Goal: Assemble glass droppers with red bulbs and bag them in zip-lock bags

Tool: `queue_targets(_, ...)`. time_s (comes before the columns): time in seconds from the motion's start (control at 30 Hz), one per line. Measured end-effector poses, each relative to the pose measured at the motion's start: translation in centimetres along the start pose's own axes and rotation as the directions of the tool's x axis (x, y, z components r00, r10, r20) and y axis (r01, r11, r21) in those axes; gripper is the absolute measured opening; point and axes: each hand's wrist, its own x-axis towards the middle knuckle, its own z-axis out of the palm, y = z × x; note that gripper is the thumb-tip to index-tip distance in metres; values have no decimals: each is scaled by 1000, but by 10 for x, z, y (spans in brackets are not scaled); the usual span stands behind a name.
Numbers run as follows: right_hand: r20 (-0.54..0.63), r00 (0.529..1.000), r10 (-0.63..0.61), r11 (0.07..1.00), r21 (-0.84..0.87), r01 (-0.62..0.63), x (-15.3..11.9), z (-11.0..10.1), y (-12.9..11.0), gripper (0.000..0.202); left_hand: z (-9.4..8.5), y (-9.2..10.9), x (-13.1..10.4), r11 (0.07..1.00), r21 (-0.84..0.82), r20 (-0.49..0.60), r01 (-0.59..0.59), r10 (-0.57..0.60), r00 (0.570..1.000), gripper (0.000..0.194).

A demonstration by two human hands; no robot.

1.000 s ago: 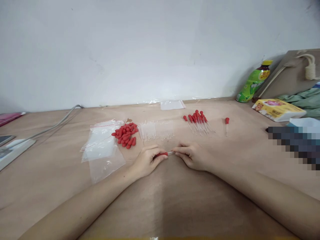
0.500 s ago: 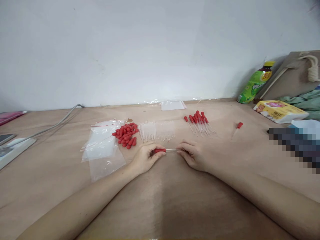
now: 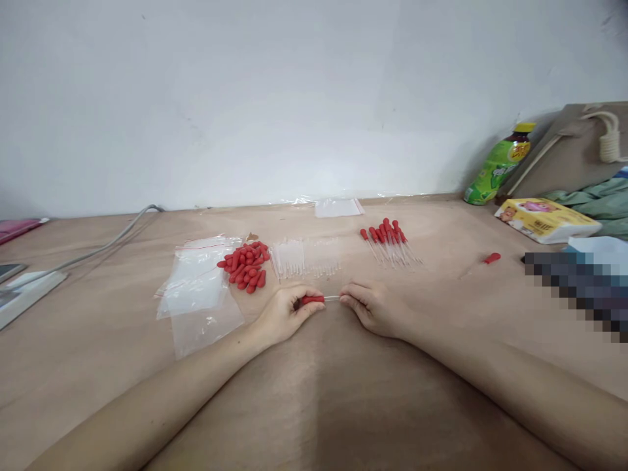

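My left hand [image 3: 289, 313] pinches a red rubber bulb [image 3: 313, 299] between thumb and fingers. From the bulb a thin clear glass tube [image 3: 332, 298] runs across to my right hand [image 3: 370, 307], whose fingertips are closed on it. Bulb and tube lie in one line, low over the table. Left of my left hand is a heap of loose red bulbs [image 3: 245, 265]. Beyond my hands several clear glass tubes [image 3: 304, 256] lie side by side. A bunch of droppers with red bulbs [image 3: 388, 237] rests farther right, and a single dropper [image 3: 491, 258] lies apart.
Clear zip bags [image 3: 196, 275] lie at left, with another small bag [image 3: 338, 207] by the wall. A grey cable [image 3: 118, 239] leads to a white power strip [image 3: 34, 297]. At right are a green bottle [image 3: 495, 170], a yellow tissue pack [image 3: 547, 219] and a beige bag [image 3: 554, 147].
My right hand has come slightly closer to my left, and less of the tube shows between them. The lone dropper at right has shifted right and turned flatter.
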Motion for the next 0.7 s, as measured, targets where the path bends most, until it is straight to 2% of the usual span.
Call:
queue_targets(0.47, 82, 997, 7, 997, -76, -1, 1, 1, 1, 29, -1, 2, 0, 1000, 21, 52, 23, -24, 998, 15)
queue_targets(0.63, 90, 996, 19, 994, -107, -9, 1, -4, -5, 25, -1, 2, 0, 999, 40, 16, -20, 20, 1000, 13)
queue_targets(0.7, 75, 997, 0, 988, -152, 12, 1, -10, -6, 24, 0, -1, 0, 999, 39, -19, -8, 9, 1000, 20)
